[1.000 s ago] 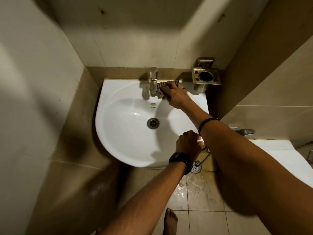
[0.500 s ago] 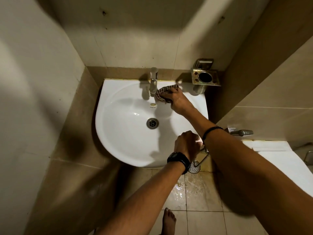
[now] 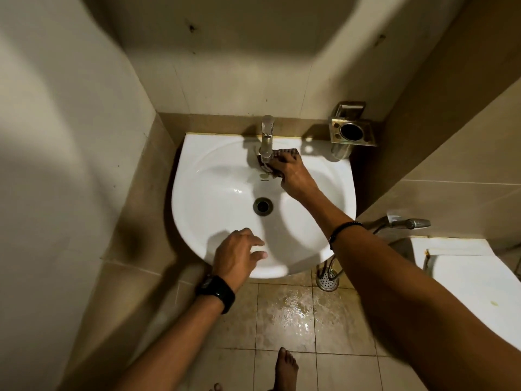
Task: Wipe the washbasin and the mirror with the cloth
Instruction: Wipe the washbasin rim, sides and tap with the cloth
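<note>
A white washbasin (image 3: 214,193) hangs on the back wall below me, with a dark drain (image 3: 263,206) in its bowl. My right hand (image 3: 293,176) presses a dark checked cloth (image 3: 284,152) against the basin's back ledge, right beside the chrome tap (image 3: 266,142). My left hand (image 3: 239,256) hovers over the basin's front rim with its fingers spread and nothing in it; a black watch sits on that wrist. No mirror is in view.
A metal holder with a round hole (image 3: 352,132) is fixed to the wall at the basin's right. A spray hose head (image 3: 408,222) and a white toilet (image 3: 465,277) stand at the right. The tiled floor (image 3: 284,314) is wet; my bare foot (image 3: 286,368) is below.
My left hand has moved left off the basin's front right edge and opened its fingers. My right hand with the cloth stays by the tap, shifting slightly around it.
</note>
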